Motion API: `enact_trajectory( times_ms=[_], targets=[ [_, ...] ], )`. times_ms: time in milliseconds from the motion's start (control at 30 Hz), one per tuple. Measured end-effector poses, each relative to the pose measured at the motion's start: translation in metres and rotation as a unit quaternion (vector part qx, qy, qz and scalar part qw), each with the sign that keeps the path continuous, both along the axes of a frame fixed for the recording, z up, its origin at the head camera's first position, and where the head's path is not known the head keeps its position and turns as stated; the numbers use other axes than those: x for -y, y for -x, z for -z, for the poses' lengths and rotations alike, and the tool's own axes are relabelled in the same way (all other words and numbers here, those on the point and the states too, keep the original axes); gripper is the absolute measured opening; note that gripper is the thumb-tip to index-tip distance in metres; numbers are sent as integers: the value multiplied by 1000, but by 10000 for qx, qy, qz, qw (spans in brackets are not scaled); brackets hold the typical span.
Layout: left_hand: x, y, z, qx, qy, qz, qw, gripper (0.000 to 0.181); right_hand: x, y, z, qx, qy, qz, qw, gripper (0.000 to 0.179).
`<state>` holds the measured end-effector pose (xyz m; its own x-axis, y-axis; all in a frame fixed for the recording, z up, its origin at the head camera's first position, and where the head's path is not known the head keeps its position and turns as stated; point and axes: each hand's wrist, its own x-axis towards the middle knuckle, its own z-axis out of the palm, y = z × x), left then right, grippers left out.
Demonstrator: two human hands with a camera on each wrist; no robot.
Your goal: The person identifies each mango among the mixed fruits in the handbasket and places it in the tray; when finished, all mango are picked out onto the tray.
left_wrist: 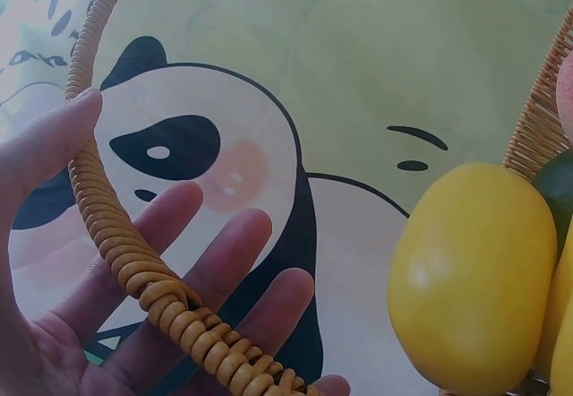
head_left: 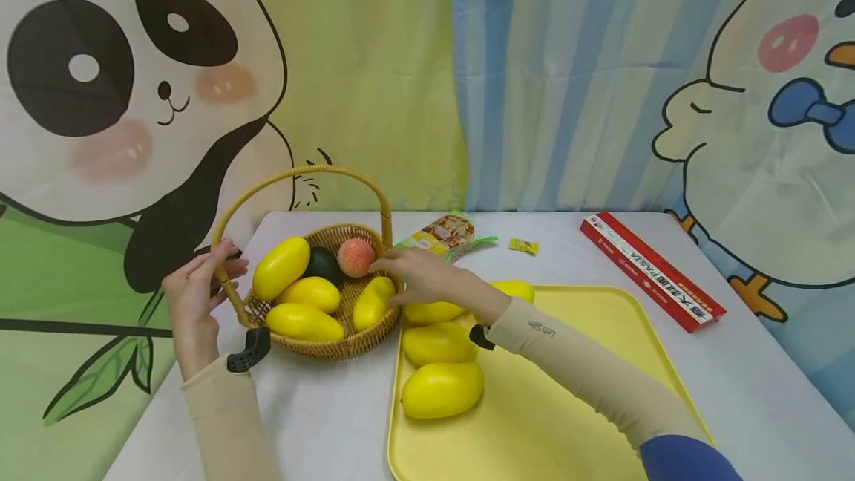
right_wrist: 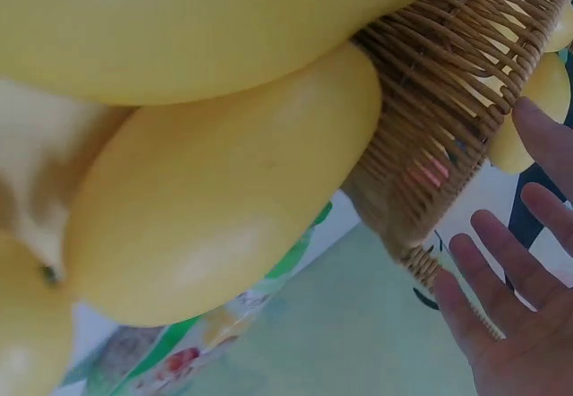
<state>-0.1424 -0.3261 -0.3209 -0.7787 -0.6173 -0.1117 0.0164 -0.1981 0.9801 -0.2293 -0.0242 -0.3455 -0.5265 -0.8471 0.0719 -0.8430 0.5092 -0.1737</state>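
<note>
A wicker basket [head_left: 344,348] holds several yellow mango-like fruits [head_left: 303,322], a peach [head_left: 356,257] and a dark green fruit [head_left: 323,266]. At its left side my left hand [head_left: 195,301] is by the arched handle [left_wrist: 121,244]; the thumb meets the cane on one side and loosely spread fingers lie behind it. My right hand [head_left: 427,275] reaches over the basket's right rim, its fingers extended and nothing gripped. In the right wrist view, a fingertip [right_wrist: 530,109] is at the woven rim; whether it touches cannot be told.
Beside the basket, a yellow tray [head_left: 574,392] carries several yellow fruits [head_left: 442,390] along its left edge, partly under my right forearm. Behind lie a printed food bag [head_left: 446,234] and a small yellow packet [head_left: 524,246]. A long red-and-white box [head_left: 651,269] lies at right.
</note>
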Motion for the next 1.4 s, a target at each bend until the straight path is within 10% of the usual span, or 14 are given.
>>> enact_trajectory(
  times_ms=[500,833,1400],
  targets=[
    [1,-2,1,-58,-28,20,10000,27,50,7,11,552,-1124,-264,9918,69],
    [1,-1,2,-124,30,5,9999,26,60,16,24,54,-1581,-431,9865,68],
    [1,-2,3,-89,66,-9,9999,29,68,13,28,522,-1714,-241,9835,53]
  ],
)
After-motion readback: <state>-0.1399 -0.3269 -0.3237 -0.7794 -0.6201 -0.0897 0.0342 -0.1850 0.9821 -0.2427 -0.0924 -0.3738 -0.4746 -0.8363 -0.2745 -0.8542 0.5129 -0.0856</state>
